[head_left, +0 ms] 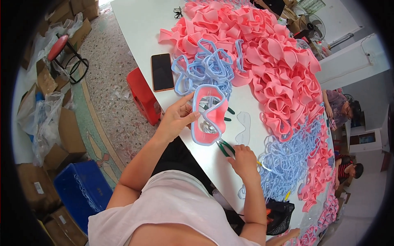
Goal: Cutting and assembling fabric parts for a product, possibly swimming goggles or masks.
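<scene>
My left hand [179,119] grips a diving-mask frame [210,137] by its left side, thumb in front. The frame has a pink skirt and a light-blue rim. Closed at the handle ends of green-handled pliers [225,148] is my right hand [245,162]; the pliers' tips reach the frame's lower edge. Behind the frame lies another tool with dark green handles [230,110], partly hidden, beside shiny pieces I cannot make out. A clear mask-shaped lens [243,128] rests on the white table just right of the frame.
Light-blue rims [205,67] pile beyond my hands, next to a phone [162,72]. A large heap of pink skirts [262,53] and more blue rims [287,160] cover the right side. A red stool [141,96] and blue bin [82,188] stand left. Co-workers [349,110] sit far right.
</scene>
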The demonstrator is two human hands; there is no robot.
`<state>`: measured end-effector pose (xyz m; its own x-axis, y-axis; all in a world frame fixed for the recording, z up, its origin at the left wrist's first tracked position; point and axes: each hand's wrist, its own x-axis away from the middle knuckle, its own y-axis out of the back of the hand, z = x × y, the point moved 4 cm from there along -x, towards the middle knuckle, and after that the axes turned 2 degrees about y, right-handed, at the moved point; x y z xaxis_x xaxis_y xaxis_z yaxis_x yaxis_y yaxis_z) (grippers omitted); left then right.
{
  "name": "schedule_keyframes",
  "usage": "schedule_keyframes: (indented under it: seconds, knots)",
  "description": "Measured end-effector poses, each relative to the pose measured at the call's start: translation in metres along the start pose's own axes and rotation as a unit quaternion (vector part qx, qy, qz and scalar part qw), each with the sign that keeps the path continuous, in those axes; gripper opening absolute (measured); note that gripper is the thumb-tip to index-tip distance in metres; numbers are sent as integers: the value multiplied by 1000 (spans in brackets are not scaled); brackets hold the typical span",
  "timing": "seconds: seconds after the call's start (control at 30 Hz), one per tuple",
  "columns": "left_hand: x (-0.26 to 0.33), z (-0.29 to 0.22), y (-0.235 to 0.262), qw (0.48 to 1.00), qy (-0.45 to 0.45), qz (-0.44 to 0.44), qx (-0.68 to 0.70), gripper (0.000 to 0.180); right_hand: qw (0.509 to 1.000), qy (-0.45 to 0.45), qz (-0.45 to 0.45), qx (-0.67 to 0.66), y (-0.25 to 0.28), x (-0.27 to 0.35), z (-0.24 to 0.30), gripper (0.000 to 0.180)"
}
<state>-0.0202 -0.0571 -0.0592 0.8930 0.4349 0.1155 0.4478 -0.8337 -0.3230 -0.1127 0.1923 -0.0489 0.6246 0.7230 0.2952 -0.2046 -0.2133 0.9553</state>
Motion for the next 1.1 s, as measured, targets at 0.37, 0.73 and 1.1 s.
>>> schedule_keyframes:
  seconds: [0.37,0.73,1.1]
  knots:
    - [4,-9,10,976,27,-84,200,64,996,54,59,44,-18,-22,4,41]
    - [9,-13,35,972,-56,-150,174,57,897,-62,249,-359,0,-6,-32,32]
    - [3,-21,23,978,-128,-153,68,64,949,88,43,-300,77,-3,-4,58]
